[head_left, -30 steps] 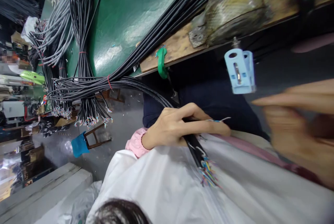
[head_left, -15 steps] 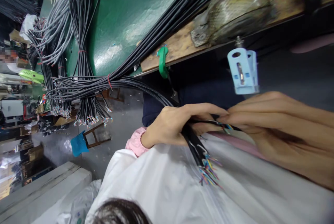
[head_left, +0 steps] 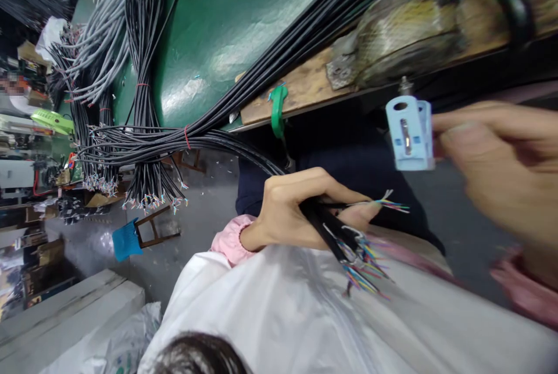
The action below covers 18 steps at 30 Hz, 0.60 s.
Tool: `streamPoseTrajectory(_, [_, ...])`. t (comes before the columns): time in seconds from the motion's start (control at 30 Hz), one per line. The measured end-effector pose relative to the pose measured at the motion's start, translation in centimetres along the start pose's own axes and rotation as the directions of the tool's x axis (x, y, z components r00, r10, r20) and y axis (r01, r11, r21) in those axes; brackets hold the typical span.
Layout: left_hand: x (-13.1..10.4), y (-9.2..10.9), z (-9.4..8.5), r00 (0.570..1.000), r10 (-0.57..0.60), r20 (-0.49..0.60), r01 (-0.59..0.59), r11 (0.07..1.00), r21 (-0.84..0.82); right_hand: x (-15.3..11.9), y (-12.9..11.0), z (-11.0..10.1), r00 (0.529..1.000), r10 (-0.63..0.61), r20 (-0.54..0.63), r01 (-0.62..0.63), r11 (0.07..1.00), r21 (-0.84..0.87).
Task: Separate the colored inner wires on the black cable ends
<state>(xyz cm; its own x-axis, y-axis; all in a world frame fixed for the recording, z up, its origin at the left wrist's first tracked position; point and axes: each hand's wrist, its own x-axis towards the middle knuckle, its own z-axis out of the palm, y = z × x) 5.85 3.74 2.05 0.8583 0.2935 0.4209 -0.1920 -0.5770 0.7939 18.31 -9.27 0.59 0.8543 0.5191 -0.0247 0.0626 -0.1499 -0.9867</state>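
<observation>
Cables (head_left: pixel 329 234) with smooth black sheaths are held above the lap, clamped in the left hand (head_left: pixel 288 205). Its wrist is turned out of a gathered pink cuff (head_left: pixel 233 239), its knuckles are raised, and its fingers are curled over the bundle. One cable end is pinched at the fingertips, its thin coloured wires (head_left: pixel 392 204) fanned out; the other stripped ends are spread over a creased white garment (head_left: pixel 261 304). The right hand (head_left: pixel 510 171) is lifted apart from the bundle, with thumb and forefinger extended beside a light-blue plastic clip (head_left: pixel 410 133). It is blurred, and whether anything is gripped by it cannot be told.

By the glossy green tabletop (head_left: pixel 218 43), more black cable is gathered into a narrow waist by a red tie (head_left: pixel 187 137). Bundled grey cables (head_left: pixel 100 31) are laid farther left. Along the rough wooden edge (head_left: pixel 300 98), a rounded green handle (head_left: pixel 278 110) is seen, and near it a yellowish lump (head_left: pixel 405 31) is wrapped in wrinkled clear plastic.
</observation>
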Motion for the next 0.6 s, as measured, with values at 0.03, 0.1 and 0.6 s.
streamPoseTrajectory(0.03, [0.3, 0.0, 0.3, 0.997, 0.021, -0.080, -0.024, 0.999, -0.036, 0.5, -0.7, 0.4, 0.999, 0.038, 0.023, -0.039, 0.999, 0.034])
streamPoseTrajectory(0.1, [0.8, 0.0, 0.9, 0.986, 0.003, -0.166, -0.019, 0.995, -0.095, 1.4, -2.2, 1.2, 0.988, 0.137, 0.069, -0.145, 0.981, 0.131])
streamPoseTrajectory(0.6, [1.1, 0.1, 2.4, 0.967, -0.078, -0.244, 0.113, 0.985, 0.134, 3.7, -1.2, 3.9, 0.892, 0.049, 0.449, -0.342, 0.721, 0.602])
